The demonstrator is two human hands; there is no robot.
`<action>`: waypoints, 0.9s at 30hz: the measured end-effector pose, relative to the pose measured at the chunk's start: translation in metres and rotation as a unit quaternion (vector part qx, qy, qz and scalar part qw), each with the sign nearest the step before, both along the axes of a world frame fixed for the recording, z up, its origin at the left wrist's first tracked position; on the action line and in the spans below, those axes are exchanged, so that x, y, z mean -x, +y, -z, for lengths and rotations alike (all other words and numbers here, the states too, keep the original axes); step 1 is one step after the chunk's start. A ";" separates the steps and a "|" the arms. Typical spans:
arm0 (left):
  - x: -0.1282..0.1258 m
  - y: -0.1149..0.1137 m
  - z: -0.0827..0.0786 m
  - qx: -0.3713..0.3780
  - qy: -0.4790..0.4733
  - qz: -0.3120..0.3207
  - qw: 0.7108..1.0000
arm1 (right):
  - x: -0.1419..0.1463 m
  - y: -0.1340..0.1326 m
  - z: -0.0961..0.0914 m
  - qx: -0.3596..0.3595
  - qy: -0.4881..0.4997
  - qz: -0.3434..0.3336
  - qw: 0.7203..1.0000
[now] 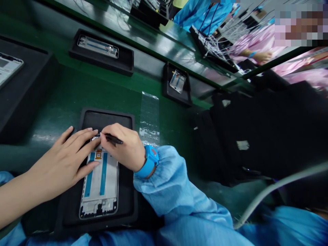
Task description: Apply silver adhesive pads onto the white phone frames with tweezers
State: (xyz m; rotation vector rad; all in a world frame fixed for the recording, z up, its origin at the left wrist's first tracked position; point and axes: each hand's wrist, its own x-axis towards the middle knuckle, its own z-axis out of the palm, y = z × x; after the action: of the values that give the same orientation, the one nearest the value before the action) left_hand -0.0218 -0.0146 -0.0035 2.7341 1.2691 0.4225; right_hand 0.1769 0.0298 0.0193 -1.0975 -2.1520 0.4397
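A phone frame (101, 186) with two blue strips lies in a black foam tray (126, 201) in front of me. My left hand (64, 160) rests flat on the frame's left edge with fingers stretched out. My right hand (123, 147), with a blue wrist strap (150, 160), pinches black tweezers (112, 139). The tweezer tip touches the frame's top edge near a small orange part (98, 155).
Clear film strip (149, 116) lies right of the tray. Other black trays with phone frames (98, 46) (177, 81) sit on the green belt. A dark stack (256, 136) stands at right. Another person's hand (261, 56) in a pink sleeve works far right.
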 end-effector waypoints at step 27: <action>-0.004 0.006 0.012 -0.004 -0.015 -0.047 0.999 | -0.050 0.054 0.007 0.136 -0.244 0.049 0.959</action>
State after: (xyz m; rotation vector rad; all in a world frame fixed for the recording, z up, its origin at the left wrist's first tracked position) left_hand -0.0181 -0.0087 -0.0159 2.6713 1.3950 0.4775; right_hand 0.2264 0.0842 0.0122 -1.5958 -2.4951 0.4659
